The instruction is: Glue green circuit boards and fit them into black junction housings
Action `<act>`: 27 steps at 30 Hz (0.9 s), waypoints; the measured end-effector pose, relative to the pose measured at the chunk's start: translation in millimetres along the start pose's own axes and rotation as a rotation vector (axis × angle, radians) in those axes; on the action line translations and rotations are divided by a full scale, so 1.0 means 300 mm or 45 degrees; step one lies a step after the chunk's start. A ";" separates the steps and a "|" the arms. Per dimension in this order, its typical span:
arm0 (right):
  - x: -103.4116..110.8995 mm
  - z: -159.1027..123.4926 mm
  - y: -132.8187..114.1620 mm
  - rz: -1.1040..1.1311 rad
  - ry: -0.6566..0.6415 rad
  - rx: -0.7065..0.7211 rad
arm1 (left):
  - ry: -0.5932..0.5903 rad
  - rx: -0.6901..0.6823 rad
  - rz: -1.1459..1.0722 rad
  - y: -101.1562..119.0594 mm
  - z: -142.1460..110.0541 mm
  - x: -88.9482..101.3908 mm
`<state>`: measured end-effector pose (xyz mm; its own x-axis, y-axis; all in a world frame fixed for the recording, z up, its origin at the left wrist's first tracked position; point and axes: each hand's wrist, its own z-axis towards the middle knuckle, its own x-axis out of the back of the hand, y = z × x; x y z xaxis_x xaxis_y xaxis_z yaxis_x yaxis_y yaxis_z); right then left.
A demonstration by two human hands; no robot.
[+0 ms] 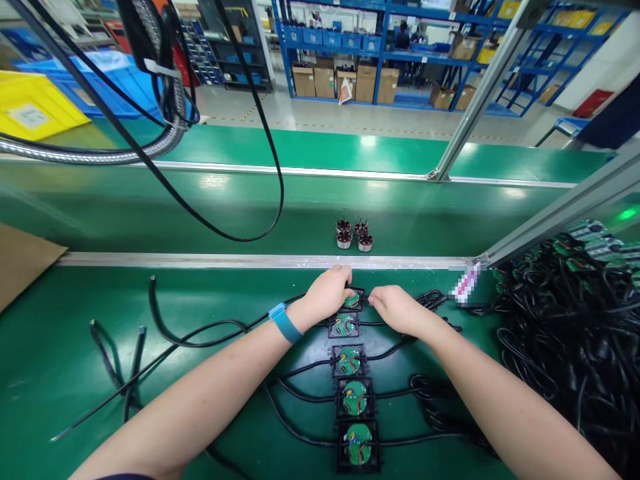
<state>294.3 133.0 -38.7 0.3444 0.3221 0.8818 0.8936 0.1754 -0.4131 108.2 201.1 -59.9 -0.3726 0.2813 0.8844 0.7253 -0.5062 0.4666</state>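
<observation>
1. Green tabletop (240, 380), crossed lengthwise by a pale metal rail (200, 260).
2. Beyond the far side, a blue shelving rack (380, 20); small white labels on its beams, too small to read.
3. At right, a dense heap of black cables (560, 333).
4. At upper left, a yellow bin (55, 90) with a white label (31, 116), print illegible.
5. Down the middle of the tabletop, five black housings (349, 361) in a row, green circuit boards inside.
6. Left hand (327, 293), blue-banded at the wrist: fingers bent over the left side of the farthest housing (356, 301); cannot tell how tightly.
7. Right hand (397, 309): fingertips together, just beside that housing's right edge; cannot tell whether on its cable.
8. Blurred tag (466, 285), unreadable.
9. Past the rail, four round metal parts (344, 241).
</observation>
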 end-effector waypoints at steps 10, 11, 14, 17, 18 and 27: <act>-0.013 -0.014 0.006 -0.082 0.173 0.116 | -0.006 -0.008 -0.010 -0.002 -0.004 -0.007; -0.017 -0.007 0.008 -0.082 0.167 0.108 | -0.003 -0.009 -0.009 -0.003 -0.005 -0.009; -0.020 0.012 0.012 -0.065 0.142 0.076 | 0.004 -0.012 -0.010 -0.006 -0.005 -0.012; -0.016 0.016 0.012 0.011 0.130 0.067 | 0.005 0.000 -0.016 -0.006 -0.007 -0.012; -0.015 0.016 0.012 0.047 0.130 0.071 | 0.004 0.005 -0.017 -0.006 -0.007 -0.011; -0.041 0.021 0.022 0.130 0.135 0.059 | 0.004 0.010 -0.028 -0.006 -0.008 -0.015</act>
<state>294.1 136.0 -53.9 0.4636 0.2411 0.8526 0.8388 0.1904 -0.5100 107.1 198.8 -64.7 -0.3904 0.2899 0.8738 0.7215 -0.4933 0.4859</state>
